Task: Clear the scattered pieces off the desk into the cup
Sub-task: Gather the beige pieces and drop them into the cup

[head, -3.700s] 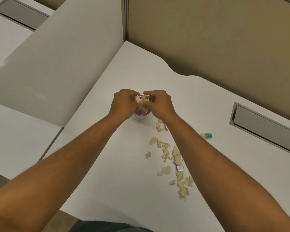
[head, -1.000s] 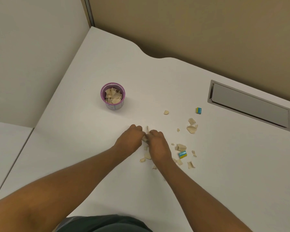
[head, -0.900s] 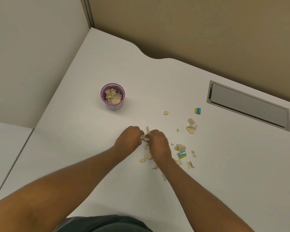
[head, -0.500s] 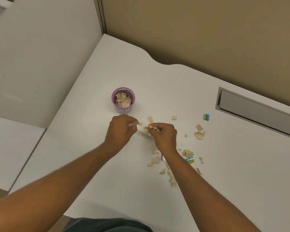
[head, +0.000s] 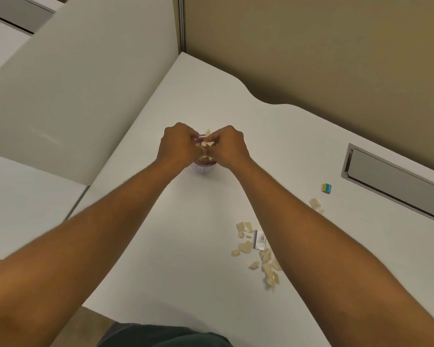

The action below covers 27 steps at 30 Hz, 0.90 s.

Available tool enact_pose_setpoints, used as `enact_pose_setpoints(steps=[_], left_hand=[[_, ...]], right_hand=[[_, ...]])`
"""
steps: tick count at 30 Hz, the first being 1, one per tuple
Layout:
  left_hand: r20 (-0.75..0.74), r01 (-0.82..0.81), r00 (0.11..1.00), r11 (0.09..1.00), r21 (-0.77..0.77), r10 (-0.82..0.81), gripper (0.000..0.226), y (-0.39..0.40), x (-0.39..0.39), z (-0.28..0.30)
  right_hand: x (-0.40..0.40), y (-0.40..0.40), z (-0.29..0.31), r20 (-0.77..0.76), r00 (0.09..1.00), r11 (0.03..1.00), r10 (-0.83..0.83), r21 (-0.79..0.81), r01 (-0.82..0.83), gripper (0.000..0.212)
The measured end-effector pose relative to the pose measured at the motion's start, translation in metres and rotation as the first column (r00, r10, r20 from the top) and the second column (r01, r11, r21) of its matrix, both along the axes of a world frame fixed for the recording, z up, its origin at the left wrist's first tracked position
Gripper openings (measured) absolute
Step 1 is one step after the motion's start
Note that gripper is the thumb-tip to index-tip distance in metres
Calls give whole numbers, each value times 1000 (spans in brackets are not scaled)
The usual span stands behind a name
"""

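Both hands meet directly above the cup [head: 203,168], which stands upright on the white desk [head: 186,246] and is mostly hidden beneath them; the left hand [head: 177,146] and right hand [head: 228,146] each curl their fingers around a clutch of beige pieces [head: 207,144], knuckles nearly touching; the mouth of the cup lies straight below the fingertips, so letting go should drop the load inside; the remaining scattered pieces [head: 263,256] lie well apart, beside the right forearm, nearer that hand.

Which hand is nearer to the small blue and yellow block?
The right hand. It is over the cup, on the side toward the block; the left hand is beyond it, farther away.
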<state>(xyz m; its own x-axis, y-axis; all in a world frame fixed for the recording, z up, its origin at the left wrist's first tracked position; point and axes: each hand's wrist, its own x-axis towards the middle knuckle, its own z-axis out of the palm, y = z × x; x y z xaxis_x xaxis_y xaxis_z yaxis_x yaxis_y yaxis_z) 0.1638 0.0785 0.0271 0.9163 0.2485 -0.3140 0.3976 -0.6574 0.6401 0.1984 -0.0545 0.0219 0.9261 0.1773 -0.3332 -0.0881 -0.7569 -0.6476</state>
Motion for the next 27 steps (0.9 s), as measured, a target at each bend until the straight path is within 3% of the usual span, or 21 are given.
enact_pose_setpoints(steps=[7,11,16,19,23,25,27], left_hand=[[12,-85,996,994,-71,86,41,12,-13,-4],[48,-110,992,990,-93,115,38,8,-20,0],[140,-30,989,997,-77,41,29,-18,-39,6],[165,144,978,987,-69,-131,24,-41,-61,-3],[36,434,901,898,-72,-432,21,-69,-88,-37],[-19,497,867,866,-47,-498,29,-81,-94,-53],[-48,538,841,842,-24,-539,43,-94,-95,-65]], right_hand=[[17,-4,16,-85,987,988,138,-60,-144,29],[18,-15,25,-90,995,999,44,-19,-46,24],[0,-76,14,23,973,968,-230,106,226,17],[-35,-138,-14,68,945,945,-320,-51,324,24],[-94,-223,-53,94,871,817,-482,-312,486,40],[-118,-249,-67,62,833,725,-550,-459,513,48],[-136,-262,-77,9,814,694,-581,-516,502,52]])
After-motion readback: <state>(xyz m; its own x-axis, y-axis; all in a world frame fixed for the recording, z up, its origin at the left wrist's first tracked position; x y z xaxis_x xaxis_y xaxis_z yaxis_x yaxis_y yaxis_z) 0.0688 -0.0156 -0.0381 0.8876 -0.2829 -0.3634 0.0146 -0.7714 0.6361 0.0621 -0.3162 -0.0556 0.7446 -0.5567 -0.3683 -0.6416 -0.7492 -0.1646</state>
